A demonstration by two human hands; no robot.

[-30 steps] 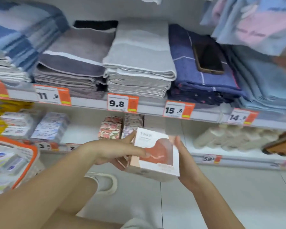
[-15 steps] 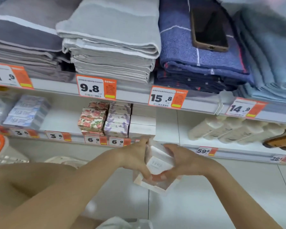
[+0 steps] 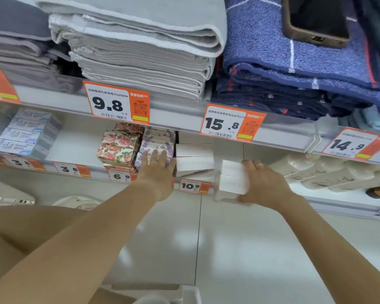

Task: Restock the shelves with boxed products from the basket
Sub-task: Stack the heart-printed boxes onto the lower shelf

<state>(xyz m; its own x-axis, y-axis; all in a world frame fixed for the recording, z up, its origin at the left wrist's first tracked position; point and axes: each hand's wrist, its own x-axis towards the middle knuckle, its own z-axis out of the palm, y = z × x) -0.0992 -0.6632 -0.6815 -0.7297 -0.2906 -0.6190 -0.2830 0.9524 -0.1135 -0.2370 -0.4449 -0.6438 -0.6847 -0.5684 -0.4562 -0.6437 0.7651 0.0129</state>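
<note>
I see my right hand [image 3: 264, 183] gripping a white box [image 3: 233, 179] at the lower shelf [image 3: 329, 201] edge, fingers curled round its right side, thumb under. At its nine o'clock sits a stack of white boxes [image 3: 194, 157]. My left hand [image 3: 157, 170] lies flat, fingers straight and together, touching the lavender packs [image 3: 157, 142].

Right hand [image 3: 264, 185] grips a white box [image 3: 232, 181] at the lower shelf's [image 3: 329, 201] front edge beside stacked white boxes [image 3: 193, 159], left hand [image 3: 157, 172] lies flat against the lavender packs [image 3: 157, 142], towels [image 3: 140, 51] piled up above.
</note>
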